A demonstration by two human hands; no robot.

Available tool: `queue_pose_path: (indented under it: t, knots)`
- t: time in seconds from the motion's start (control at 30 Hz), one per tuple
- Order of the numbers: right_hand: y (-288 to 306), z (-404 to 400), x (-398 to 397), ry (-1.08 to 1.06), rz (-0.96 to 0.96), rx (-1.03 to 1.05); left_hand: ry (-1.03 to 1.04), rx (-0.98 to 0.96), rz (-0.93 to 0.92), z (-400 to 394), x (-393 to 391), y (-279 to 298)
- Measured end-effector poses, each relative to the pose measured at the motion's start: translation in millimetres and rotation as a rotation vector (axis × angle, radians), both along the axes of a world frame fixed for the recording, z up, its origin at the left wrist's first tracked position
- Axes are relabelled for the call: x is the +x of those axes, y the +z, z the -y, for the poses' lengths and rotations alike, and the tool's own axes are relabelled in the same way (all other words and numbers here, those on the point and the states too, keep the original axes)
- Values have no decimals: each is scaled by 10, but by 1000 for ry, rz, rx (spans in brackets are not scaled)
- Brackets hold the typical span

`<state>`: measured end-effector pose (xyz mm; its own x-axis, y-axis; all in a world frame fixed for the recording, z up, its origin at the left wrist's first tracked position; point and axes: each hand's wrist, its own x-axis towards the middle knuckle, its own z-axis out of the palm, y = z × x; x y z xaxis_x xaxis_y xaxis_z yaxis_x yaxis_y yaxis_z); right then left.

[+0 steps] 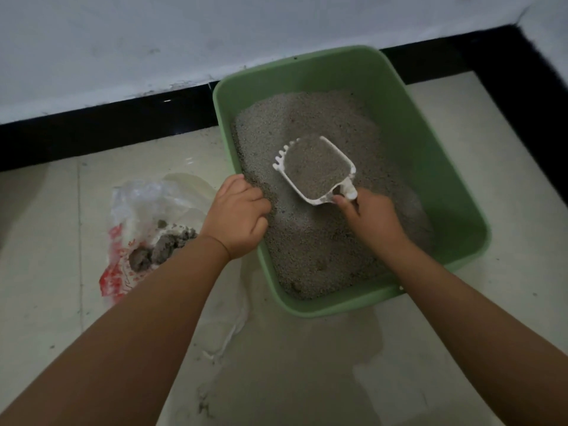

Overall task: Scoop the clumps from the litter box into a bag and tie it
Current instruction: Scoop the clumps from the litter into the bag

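Here you have one green litter box (455, 167) on the tiled floor (40, 241), its far end close to the black baseboard (107, 124) under the white wall (123, 41). Grey litter (316, 256) fills the box. Your left hand (236, 216) grips the box's left rim, fingers curled over the edge and into the litter. Your right hand (372, 216) holds the handle of one white slotted scoop (316, 170), fingers wrapped round it; the scoop sits above the litter, its bowl loaded with fine grey grains, comb teeth pointing away to the left. One plastic bag (141, 210), clear with red print, lies open on the floor just left of the box, beside your left forearm. Several grey clumps (159, 247) rest inside its mouth; their exact count cannot be told.
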<state>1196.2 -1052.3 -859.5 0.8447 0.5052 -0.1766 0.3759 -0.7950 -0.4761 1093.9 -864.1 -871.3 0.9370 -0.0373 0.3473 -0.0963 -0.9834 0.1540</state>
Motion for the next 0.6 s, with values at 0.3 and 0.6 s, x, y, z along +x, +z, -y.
queue_pose_path:
  t: [0.3,0.6]
  knots:
    - [129,65,-97,-37,73,28,-15,11,0,-5,-14,29]
    - [192,134,-114,-72,71,15,0,24,-22,69,-104,79]
